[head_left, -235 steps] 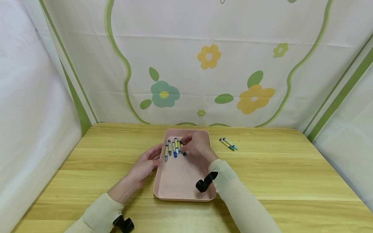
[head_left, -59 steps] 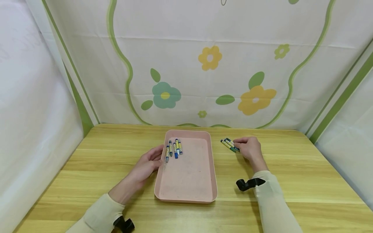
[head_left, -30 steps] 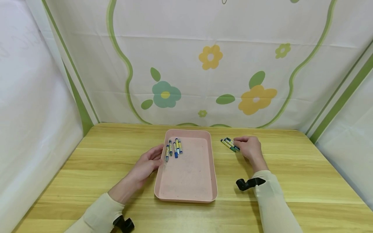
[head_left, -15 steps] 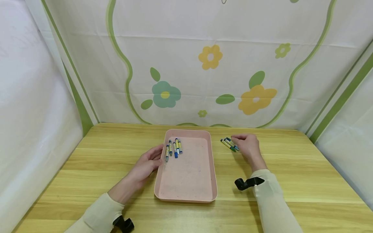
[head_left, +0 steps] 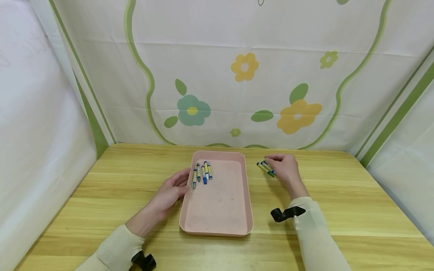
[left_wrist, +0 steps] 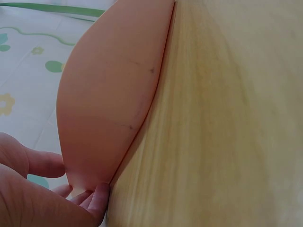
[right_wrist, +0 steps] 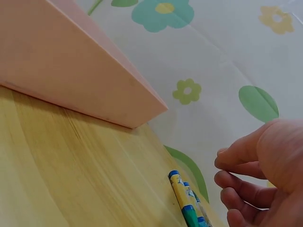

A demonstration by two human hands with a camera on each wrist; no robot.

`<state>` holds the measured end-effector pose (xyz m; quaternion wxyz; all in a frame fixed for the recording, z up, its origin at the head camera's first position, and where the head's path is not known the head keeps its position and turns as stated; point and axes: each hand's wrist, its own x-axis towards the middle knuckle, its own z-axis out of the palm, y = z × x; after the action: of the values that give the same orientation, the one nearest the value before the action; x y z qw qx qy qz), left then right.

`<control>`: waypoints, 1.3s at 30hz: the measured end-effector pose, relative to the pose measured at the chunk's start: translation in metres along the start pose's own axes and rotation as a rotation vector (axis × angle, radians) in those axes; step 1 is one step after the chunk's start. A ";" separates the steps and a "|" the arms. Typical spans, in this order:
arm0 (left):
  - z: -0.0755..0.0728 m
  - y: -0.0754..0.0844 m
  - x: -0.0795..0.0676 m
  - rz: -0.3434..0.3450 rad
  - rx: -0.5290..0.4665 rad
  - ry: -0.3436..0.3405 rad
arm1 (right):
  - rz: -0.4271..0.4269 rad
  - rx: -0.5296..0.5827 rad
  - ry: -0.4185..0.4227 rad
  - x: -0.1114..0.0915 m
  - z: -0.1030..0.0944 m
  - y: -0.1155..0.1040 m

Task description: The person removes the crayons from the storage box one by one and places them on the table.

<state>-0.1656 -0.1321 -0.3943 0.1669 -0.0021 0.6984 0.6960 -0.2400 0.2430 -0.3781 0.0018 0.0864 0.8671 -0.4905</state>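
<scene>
Fingers [right_wrist: 241, 188] of our right hand [head_left: 286, 169] hang loosely curled, tips drawn close, and we see nothing between them; whether the thumb meets a finger we cannot tell. Counting 12 o'clock as the far edge of the desk [head_left: 339, 214] in the head view, we judge that the coming move turns on the loose crayons [head_left: 265, 169]. They lie on the desk at 3 o'clock from the tray [head_left: 217, 229], just off our fingertips toward 7 o'clock, and the right-wrist view shows them apart from the fingers. Our right hand is plainly nearer; our left hand [head_left: 171, 191] rests its fingers against the tray's 9 o'clock wall, well apart from them.

Side by side, the loose crayons run from 10 to 4 o'clock. One shows its blue end at 10 and its green tip at 4; our hand partly covers its neighbours. Inside the tray, near its 11 o'clock corner, the other crayons [head_left: 204, 174] lie roughly along 12 to 6, much like the tray's own long axis.
</scene>
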 end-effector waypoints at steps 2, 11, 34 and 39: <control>0.000 0.000 0.000 -0.001 0.000 0.002 | -0.005 -0.003 0.001 0.000 0.001 -0.002; -0.001 -0.001 0.000 0.001 0.004 0.001 | -0.079 -0.049 0.026 0.000 0.007 -0.011; -0.001 -0.002 0.001 0.001 0.009 -0.001 | -0.153 0.004 0.017 -0.007 0.022 -0.027; -0.001 -0.002 0.002 0.001 0.011 0.000 | -0.140 0.035 0.004 -0.008 0.024 -0.030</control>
<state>-0.1671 -0.1331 -0.3971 0.1666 -0.0005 0.7023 0.6921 -0.2384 0.2059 -0.3646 -0.0357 0.0265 0.8623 -0.5045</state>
